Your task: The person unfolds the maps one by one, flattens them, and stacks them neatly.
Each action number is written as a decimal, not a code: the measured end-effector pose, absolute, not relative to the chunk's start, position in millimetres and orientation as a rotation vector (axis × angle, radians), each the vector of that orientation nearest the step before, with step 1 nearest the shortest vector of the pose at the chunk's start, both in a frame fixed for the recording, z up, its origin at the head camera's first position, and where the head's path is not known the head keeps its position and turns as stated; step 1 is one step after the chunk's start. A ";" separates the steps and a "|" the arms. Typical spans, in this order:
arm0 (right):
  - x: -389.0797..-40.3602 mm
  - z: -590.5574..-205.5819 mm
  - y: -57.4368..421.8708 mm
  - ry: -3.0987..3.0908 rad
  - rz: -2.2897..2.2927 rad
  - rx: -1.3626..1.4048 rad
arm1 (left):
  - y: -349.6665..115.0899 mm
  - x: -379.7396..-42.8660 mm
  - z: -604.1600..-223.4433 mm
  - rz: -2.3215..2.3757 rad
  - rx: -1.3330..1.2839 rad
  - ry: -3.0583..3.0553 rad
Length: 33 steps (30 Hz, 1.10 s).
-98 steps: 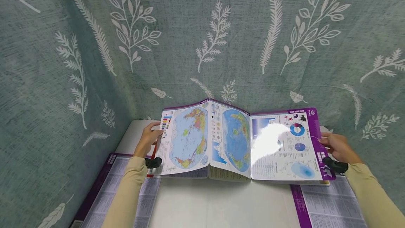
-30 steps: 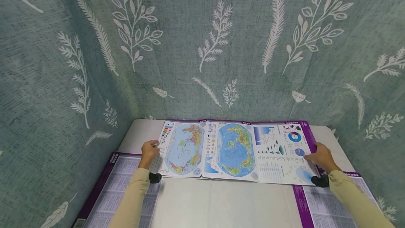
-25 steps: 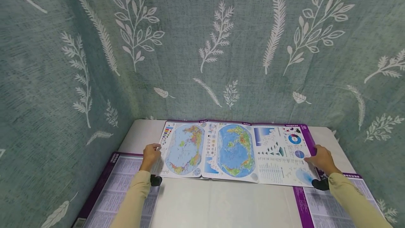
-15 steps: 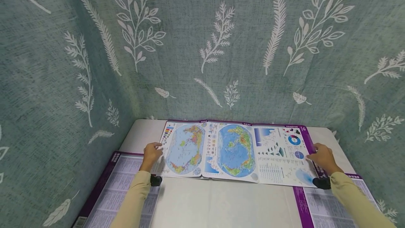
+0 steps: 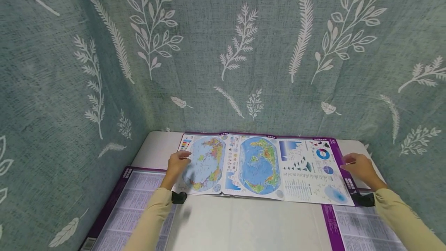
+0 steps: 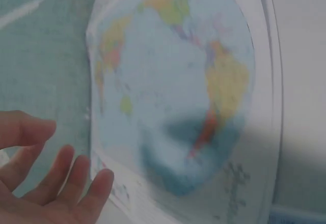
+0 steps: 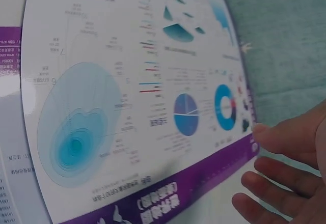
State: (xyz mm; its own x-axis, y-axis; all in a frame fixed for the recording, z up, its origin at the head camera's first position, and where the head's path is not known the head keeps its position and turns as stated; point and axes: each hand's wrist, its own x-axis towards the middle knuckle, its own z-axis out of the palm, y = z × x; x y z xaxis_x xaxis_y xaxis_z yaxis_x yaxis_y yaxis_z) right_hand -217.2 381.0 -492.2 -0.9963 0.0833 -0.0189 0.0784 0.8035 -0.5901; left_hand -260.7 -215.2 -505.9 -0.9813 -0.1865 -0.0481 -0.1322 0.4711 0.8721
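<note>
Only the head view took in both the left hand [image 5: 178, 162] and right hand [image 5: 362, 169], with one folding map [image 5: 259, 165] between them, three panels showing, on the tabletop [image 5: 251, 224]. The wrist views showed each hand's thumb and fingers apart, loosely bent. Nearer the person than the hands lay two printed sheets [image 5: 136, 200].

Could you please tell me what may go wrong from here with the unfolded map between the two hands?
The creased map might spring back up, since neither the left hand nor the right hand plainly presses it down. Its right end also covers part of the printed sheet on the person's right, so sliding the map could perhaps drag that sheet along.
</note>
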 end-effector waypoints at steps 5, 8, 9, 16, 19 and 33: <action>-213.8 -484.1 380.8 -2.973 0.940 -0.112 | -199.7 -258.6 -501.7 -1.608 0.191 -2.618; -212.8 -481.9 380.2 -2.971 0.940 -0.116 | -190.1 -256.4 -500.1 -1.659 0.150 -2.609; -212.4 -481.5 380.2 -2.968 0.933 -0.112 | -186.8 -255.4 -499.7 -1.685 0.143 -2.604; -214.8 -496.1 395.7 -2.954 0.966 -0.168 | -161.3 -247.5 -497.3 -1.758 0.118 -2.585; -222.0 -516.8 415.0 -2.934 0.974 -0.202 | -150.7 -243.0 -495.6 -1.768 0.069 -2.572; -190.9 -503.6 420.5 -2.808 1.076 -0.021 | -109.7 -223.7 -482.9 -1.984 -0.113 -2.522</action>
